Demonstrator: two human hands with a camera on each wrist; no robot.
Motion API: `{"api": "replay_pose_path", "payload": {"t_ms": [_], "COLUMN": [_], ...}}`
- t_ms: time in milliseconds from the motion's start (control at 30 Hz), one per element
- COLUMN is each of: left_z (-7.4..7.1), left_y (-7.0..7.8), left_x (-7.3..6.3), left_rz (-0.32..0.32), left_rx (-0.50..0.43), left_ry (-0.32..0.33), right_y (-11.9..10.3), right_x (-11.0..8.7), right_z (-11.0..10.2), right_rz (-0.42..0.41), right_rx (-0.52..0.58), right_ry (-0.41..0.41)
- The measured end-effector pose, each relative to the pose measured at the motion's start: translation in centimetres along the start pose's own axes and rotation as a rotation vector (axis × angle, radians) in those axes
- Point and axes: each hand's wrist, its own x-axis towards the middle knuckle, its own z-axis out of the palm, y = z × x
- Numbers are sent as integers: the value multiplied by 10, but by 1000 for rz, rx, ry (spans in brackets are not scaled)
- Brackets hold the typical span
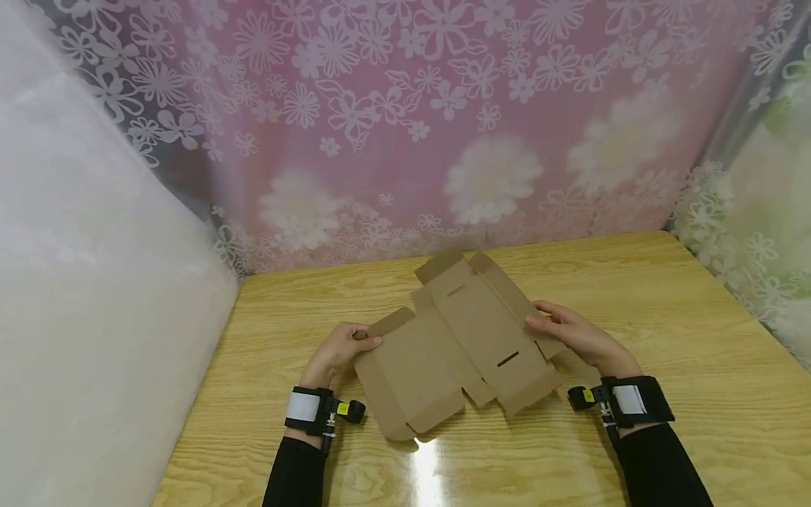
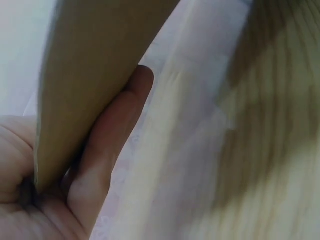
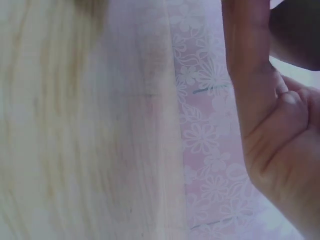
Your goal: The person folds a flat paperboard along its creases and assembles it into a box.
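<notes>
A flattened brown cardboard box point(image 1: 424, 359), creased and with slots and side flaps, is held tilted over the wooden table between two hands. My left hand point(image 1: 345, 346) grips its left edge, thumb on the upper face and fingers beneath. In the left wrist view the cardboard point(image 2: 95, 75) passes between the thumb and the fingers point(image 2: 115, 125). My right hand point(image 1: 573, 334) pinches the flap at the right edge, thumb on top. The right wrist view shows the right hand point(image 3: 280, 120) with only a dark corner of the cardboard point(image 3: 300, 35) in sight.
The wood-grain table point(image 1: 665, 303) runs back to a pink floral curtain point(image 1: 393, 141). A white sheet point(image 1: 108, 267) hangs along the left side, and a green floral curtain point(image 1: 767, 211) along the right. Each wrist wears a strap with a small camera.
</notes>
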Motion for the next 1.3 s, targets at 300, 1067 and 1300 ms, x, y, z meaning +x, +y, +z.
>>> {"api": "replay_pose_path", "payload": {"t_ms": [300,1067,1300], "left_z": [-8,-10,-9], "left_y": [-2,8,10], "left_x": [0,1,-4], "left_rz": [1,19,70], "left_rx": [-40,-13,60], "left_ry": [105,-7,-136], "right_y": [-3,2,4], "right_x": [5,4,-1], "right_z": [2,0,-9], "right_rz": [-12,-55,-68], "right_rx": [-2,56,31], "right_ry": [-22,69,14]}}
